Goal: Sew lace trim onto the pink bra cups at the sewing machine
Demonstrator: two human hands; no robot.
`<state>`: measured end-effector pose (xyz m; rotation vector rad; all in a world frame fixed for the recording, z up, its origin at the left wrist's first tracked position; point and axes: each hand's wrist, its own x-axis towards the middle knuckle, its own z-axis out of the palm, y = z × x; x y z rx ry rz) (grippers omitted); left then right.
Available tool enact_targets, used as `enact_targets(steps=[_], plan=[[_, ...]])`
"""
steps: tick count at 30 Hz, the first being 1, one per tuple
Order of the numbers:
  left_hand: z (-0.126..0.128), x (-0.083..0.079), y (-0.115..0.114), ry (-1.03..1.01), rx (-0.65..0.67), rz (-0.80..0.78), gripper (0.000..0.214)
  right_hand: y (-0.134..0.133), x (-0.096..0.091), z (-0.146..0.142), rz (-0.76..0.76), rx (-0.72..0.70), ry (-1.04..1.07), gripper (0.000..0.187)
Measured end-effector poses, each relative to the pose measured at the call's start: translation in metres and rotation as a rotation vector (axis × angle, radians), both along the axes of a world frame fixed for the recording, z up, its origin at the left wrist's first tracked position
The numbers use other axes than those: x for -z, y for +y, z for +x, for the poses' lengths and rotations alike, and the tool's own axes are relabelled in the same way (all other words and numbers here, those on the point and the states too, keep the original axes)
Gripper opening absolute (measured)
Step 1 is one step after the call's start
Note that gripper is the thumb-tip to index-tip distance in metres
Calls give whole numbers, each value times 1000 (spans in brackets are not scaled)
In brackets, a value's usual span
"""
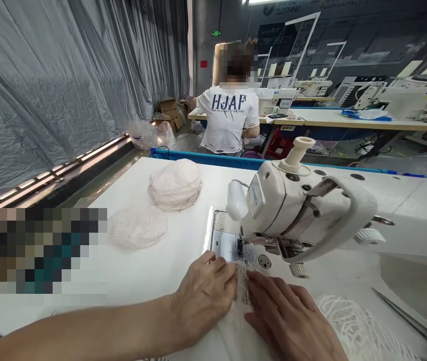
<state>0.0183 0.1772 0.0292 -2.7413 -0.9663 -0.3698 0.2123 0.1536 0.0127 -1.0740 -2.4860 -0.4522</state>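
At the needle area of a white sewing machine (273, 200), a strip of white lace (242, 288) on thin white fabric runs toward me. My left hand (208, 291) is closed, its curled fingers gripping the lace's left edge just in front of the presser foot (240, 248). On the other side, my right hand (284, 311) lies with fingers stretched flat on the fabric, close beside the lace. The fabric's lower part passes between both hands and out of view.
Two stacks of pale lace pieces, a taller stack (176, 185) and a lower stack (138, 228), lie left on the white table (183, 265). Looped white lace (352, 321) and a pointed metal tool (409, 316) lie right. A person (228, 118) sits ahead, back turned.
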Motion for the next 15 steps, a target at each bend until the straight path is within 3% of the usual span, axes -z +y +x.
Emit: enact_targets(steps=[5,10,15], plan=[[0,3,4,-4,-6,-15,22,8,4,5,36,-1,-57,37],[5,1,33,11,-35,-40,24,34,11,6,91,40,-57,37],[5,0,50,-16,-55,-94,19,48,12,11,-12,33,80,33]])
